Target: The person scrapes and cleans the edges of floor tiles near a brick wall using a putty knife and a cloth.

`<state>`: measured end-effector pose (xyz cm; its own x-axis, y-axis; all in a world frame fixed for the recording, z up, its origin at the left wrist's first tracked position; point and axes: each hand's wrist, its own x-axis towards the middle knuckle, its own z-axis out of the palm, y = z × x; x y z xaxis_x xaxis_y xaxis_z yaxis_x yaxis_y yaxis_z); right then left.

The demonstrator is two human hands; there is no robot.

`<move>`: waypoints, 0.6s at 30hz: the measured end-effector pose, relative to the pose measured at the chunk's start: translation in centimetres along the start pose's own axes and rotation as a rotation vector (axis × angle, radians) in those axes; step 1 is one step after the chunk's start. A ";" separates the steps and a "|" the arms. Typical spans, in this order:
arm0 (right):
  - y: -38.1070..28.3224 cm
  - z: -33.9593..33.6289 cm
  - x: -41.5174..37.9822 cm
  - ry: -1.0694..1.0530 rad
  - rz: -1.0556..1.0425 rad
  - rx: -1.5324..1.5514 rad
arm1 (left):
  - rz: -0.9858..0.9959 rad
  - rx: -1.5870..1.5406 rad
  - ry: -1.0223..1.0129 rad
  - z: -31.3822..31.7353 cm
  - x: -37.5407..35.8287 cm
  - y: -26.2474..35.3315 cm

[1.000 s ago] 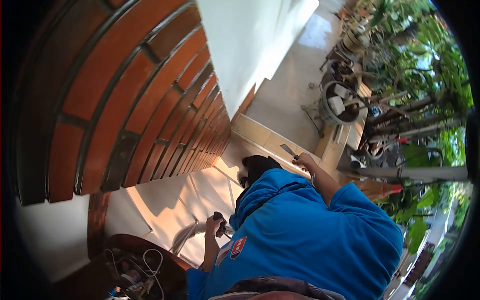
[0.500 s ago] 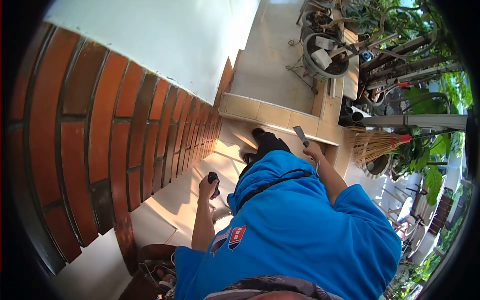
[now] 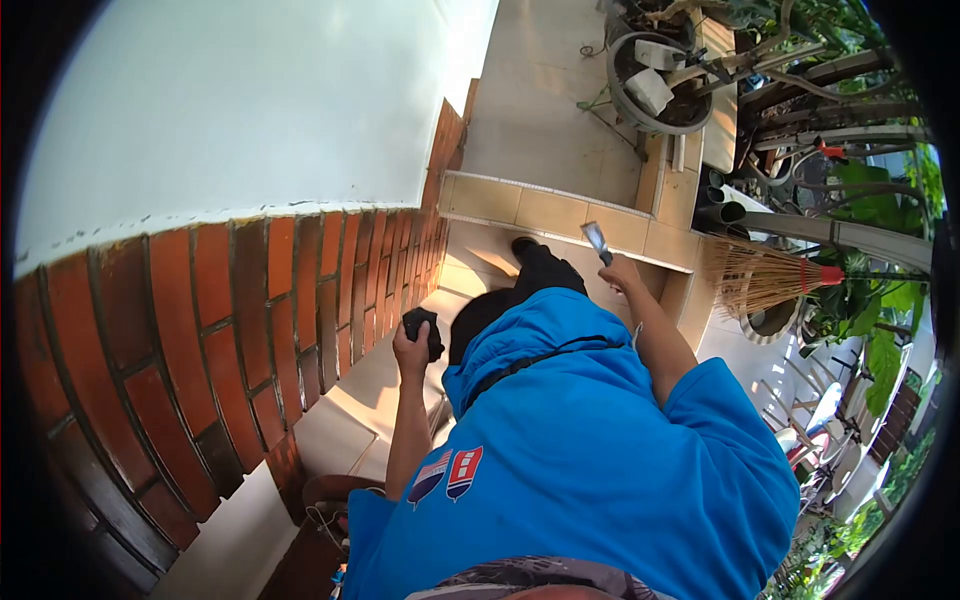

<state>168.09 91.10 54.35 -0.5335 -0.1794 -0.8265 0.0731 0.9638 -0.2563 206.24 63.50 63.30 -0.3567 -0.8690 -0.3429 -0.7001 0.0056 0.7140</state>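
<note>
My left hand (image 3: 409, 353) is closed around a crumpled black bundle (image 3: 424, 334), perhaps cloth, beside the brick wall. What the bundle is exactly does not show. Out on the other side, my right hand (image 3: 620, 273) grips a putty knife (image 3: 597, 243) by its dark handle. Its flat metal blade points away from me and catches the light, above the tiled step. The blade touches nothing that I can see. Between my hands are my blue shirt and dark-clad legs.
On the left runs a red brick wall (image 3: 235, 330) with a white painted part (image 3: 250, 120). Ahead lies a tiled step edge (image 3: 545, 208). To the right are a grey plant pot (image 3: 625, 95) with white blocks in it, a stick broom (image 3: 765, 275) and plants.
The view has shifted, with more white wall showing. My left hand has risen slightly with the black bundle, which shows larger. The putty knife's blade has tilted into the light; my legs have moved.
</note>
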 end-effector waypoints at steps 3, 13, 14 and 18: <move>-0.9 -0.8 2.1 -0.002 -0.066 0.046 | -0.072 -0.226 -0.006 1.2 0.8 2.9; -3.3 3.3 2.4 0.175 -0.404 0.194 | -0.176 -0.552 -0.216 3.8 5.9 8.1; -3.4 3.8 1.8 0.139 -0.369 0.207 | -0.165 -0.548 -0.228 4.4 6.5 8.2; -4.8 5.4 -1.9 0.208 -0.350 0.282 | -0.185 -0.527 -0.323 6.5 9.5 7.5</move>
<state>173.29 85.76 54.50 -0.7214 -0.4119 -0.5567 0.0694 0.7568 -0.6499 193.61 58.53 61.44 -0.4851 -0.6388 -0.5972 -0.3994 -0.4457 0.8012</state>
